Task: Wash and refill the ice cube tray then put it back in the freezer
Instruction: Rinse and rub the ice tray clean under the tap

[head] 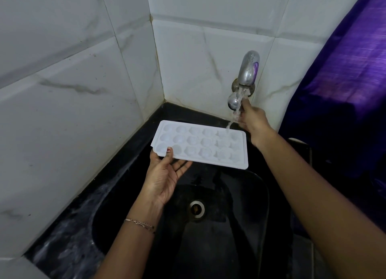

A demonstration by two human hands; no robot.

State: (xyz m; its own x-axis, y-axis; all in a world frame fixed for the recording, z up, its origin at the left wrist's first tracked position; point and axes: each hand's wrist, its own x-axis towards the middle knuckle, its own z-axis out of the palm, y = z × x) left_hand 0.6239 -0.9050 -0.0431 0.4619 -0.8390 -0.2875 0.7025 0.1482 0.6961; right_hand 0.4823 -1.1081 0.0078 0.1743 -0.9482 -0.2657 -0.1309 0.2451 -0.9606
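A white ice cube tray [200, 145] with several round cups hangs level over the black sink [208, 237]. My left hand [165, 174] holds its near left corner, thumb on top and fingers underneath. Water runs from the metal tap [248, 69] on the tiled wall and lands on the tray's far right end. My right hand [251, 118] reaches up to the tap's round knob [233, 102], its fingers curled at the knob behind the stream.
White marble-look tiles line the corner on the left and back. A black counter rim [117, 174] surrounds the sink, with the drain [196, 208] at its middle. Purple cloth [344, 69] hangs at the right.
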